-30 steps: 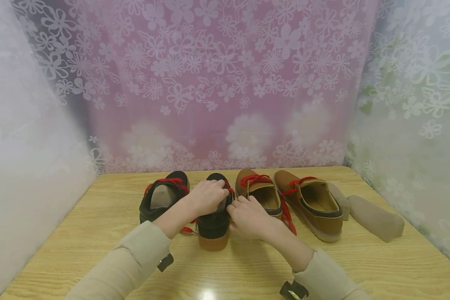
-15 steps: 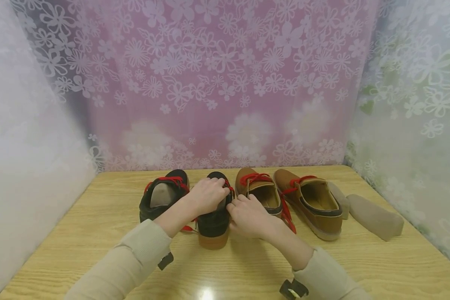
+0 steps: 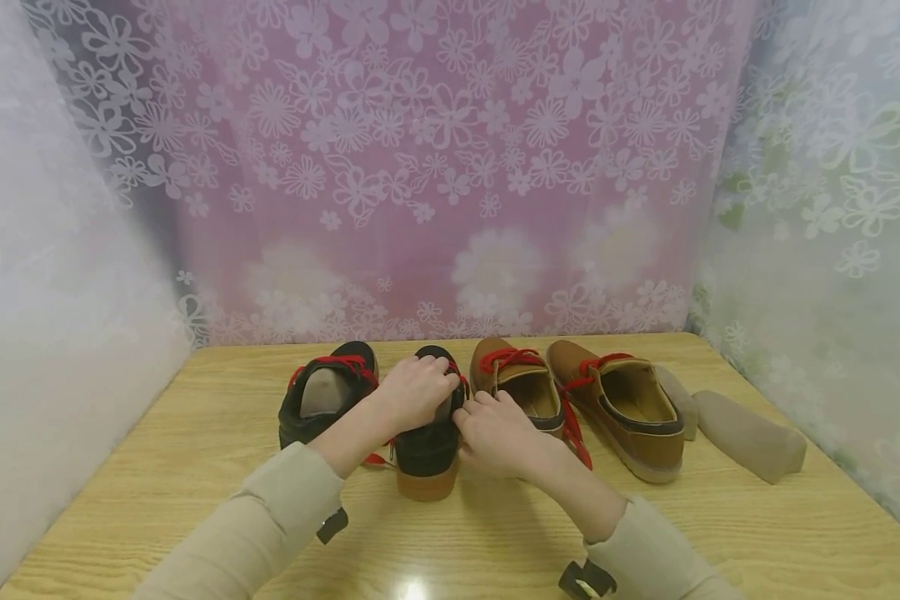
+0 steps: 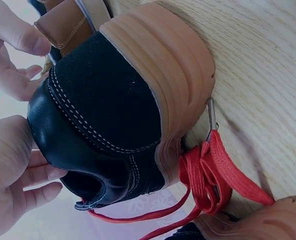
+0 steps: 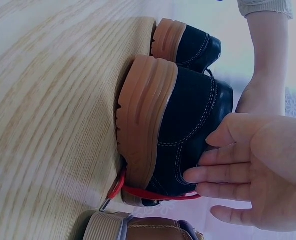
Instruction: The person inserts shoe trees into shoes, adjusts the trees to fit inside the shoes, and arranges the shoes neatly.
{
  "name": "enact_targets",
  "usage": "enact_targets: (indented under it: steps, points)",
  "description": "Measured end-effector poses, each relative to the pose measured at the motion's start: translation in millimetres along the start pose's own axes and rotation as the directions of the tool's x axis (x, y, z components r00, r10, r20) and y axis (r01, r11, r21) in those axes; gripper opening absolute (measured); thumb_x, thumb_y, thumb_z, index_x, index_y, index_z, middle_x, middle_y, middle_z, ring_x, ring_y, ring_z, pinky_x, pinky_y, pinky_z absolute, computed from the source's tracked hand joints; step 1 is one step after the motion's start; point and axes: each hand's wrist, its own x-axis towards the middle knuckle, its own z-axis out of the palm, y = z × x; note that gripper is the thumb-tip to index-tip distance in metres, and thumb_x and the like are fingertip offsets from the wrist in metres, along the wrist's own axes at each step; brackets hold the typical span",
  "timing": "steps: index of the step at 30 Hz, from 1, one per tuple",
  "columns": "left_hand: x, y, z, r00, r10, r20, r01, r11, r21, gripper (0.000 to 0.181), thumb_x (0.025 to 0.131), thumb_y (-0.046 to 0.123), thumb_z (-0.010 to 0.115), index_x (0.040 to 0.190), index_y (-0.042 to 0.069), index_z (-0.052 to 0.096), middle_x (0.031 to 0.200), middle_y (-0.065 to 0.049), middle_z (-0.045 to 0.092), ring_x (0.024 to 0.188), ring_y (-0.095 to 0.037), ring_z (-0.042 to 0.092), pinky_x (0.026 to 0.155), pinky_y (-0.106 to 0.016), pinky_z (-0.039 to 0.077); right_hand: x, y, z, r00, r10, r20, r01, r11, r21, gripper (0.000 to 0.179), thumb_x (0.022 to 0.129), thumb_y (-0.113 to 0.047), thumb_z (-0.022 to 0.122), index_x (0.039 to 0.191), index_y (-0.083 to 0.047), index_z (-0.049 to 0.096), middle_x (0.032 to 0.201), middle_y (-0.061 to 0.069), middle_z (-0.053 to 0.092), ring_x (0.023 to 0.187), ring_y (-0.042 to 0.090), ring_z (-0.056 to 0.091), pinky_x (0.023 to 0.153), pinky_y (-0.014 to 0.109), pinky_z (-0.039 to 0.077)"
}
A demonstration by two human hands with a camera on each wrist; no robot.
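Observation:
In the head view my left hand (image 3: 412, 390) lies over the opening of a black shoe (image 3: 426, 458) with red laces. My right hand (image 3: 498, 429) is at that shoe's right side. In the right wrist view the right hand's fingers are straight and touch the shoe's collar. The left wrist view shows fingers of the left hand (image 4: 12, 175) beside the opening, but not what they do inside it. A sliver of a beige insert (image 3: 442, 410) shows under the left hand. To the left stands another black shoe (image 3: 292, 421) with a beige insert (image 3: 324, 393) in it.
Two brown shoes (image 3: 648, 454) with red laces stand at the right, one close to my right hand. Beyond them lie two beige inserts (image 3: 750, 433) on the wooden table (image 3: 157, 500). Loose red laces (image 4: 208, 175) hang between the black shoes. A floral curtain (image 3: 450, 167) rises behind.

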Motion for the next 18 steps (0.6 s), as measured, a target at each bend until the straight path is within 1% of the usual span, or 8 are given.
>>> enact_targets:
  steps: [8,18]
  points:
    - [1.0,0.9,-1.6,1.000,-0.016,0.000,0.016,1.000,-0.006,0.006,0.085,0.014,0.064,0.090,0.013,0.067,0.085,-0.005,0.058,0.074,-0.020,0.056,0.059,-0.030,0.045,0.8,-0.1,-2.0,1.000,0.006,0.009,-0.006,1.000,0.009,0.019,0.079,-0.025,0.063,0.089,-0.008,0.063,0.090,0.003,0.061,0.084,0.022,0.050,0.072,0.037,0.038]
    - [0.8,2.4,0.3,0.999,-0.035,0.001,0.035,0.999,-0.010,0.007,0.083,0.014,0.066,0.090,0.013,0.067,0.085,-0.005,0.058,0.073,-0.020,0.056,0.058,-0.030,0.045,0.7,0.3,-2.2,1.000,-0.002,0.019,0.001,1.000,0.011,0.020,0.080,-0.025,0.062,0.090,-0.008,0.063,0.090,0.003,0.061,0.084,0.021,0.050,0.072,0.036,0.038]
